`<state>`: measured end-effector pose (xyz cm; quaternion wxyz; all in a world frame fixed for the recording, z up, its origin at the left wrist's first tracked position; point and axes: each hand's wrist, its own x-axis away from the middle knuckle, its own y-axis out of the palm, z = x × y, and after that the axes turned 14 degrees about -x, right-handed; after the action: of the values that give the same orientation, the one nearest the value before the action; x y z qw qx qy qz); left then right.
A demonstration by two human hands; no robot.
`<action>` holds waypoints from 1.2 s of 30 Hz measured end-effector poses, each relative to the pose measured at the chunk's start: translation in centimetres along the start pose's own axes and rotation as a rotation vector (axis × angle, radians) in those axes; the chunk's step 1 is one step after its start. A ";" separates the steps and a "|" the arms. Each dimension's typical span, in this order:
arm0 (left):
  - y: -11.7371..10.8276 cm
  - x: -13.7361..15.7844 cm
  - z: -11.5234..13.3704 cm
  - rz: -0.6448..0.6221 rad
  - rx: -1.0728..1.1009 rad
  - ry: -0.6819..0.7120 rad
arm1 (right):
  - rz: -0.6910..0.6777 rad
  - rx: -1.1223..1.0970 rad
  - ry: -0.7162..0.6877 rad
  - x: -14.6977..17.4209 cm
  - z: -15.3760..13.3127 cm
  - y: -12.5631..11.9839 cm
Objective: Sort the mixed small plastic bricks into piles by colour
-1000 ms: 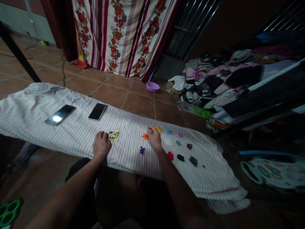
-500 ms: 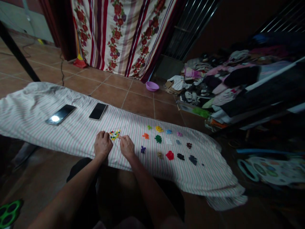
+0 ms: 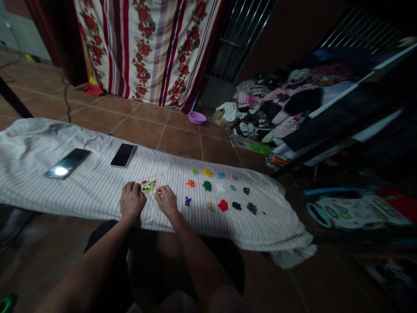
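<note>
A mixed cluster of tiny coloured pieces (image 3: 149,185), with yellow, green, red and orange among them, lies on the striped cloth between my hands. My left hand (image 3: 132,201) rests on the cloth at the cluster's left side, fingers curled under; what is beneath them is hidden. Just right of the cluster, my right hand (image 3: 167,200) has its thumb and fingertips pinched together low over the cloth. A pale speck shows at those fingertips, too small to name. Sorted piles stand to the right, among them orange (image 3: 190,183), dark green (image 3: 207,185), yellow (image 3: 207,172) and red (image 3: 223,205).
The striped cloth (image 3: 97,195) covers a long narrow surface. Two phones, one with a bright reflection (image 3: 67,163) and one dark (image 3: 123,155), lie at the left. On the tiled floor beyond sit a purple basin (image 3: 197,117) and a heap of clothes (image 3: 270,104).
The view has swung a little to the right, so everything sits farther left. My right hand's fingers have drawn together beside the cluster. My left hand keeps its place on the cloth.
</note>
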<state>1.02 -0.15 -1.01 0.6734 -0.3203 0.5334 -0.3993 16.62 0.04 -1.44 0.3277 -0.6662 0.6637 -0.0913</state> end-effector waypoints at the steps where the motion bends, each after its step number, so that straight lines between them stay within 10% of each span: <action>1: 0.0 0.0 0.0 0.002 0.003 -0.007 | 0.014 -0.012 0.011 0.0 0.2 0.0; 36: -2.1 7.7 0.1 -0.230 -0.178 0.216 | 0.083 -0.151 0.067 8.4 -0.9 -3.1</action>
<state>1.61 -7.91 -2.69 0.5312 -0.3929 0.5957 -0.4567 19.49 -8.44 -1.65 0.2576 -0.6573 0.7065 -0.0497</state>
